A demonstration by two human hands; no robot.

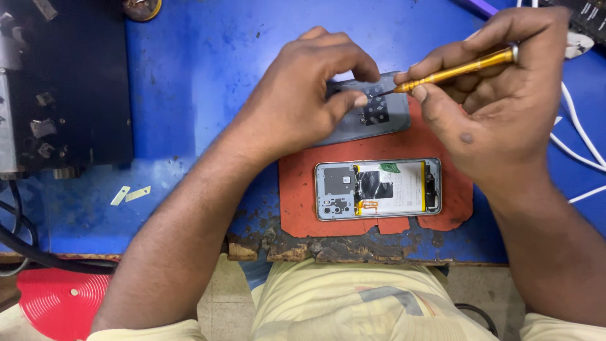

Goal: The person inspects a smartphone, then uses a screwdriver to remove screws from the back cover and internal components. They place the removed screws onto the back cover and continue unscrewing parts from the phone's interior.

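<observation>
My left hand (306, 95) presses down on a grey phone back cover (394, 117) that lies on the far edge of an orange work mat (297, 189). My right hand (499, 95) grips a gold screwdriver (461, 68), its tip touching the cover beside my left fingertips. Nearer to me on the mat lies an opened phone (377, 188), its battery and circuit board exposed. Neither hand touches the opened phone.
The mat rests on a worn blue table (202, 76) with a chipped front edge. A black machine (63, 88) stands at the left. Two small metal strips (130, 194) lie near it. White cables (577, 136) run at the right. A red ribbed disc (60, 303) sits below the table.
</observation>
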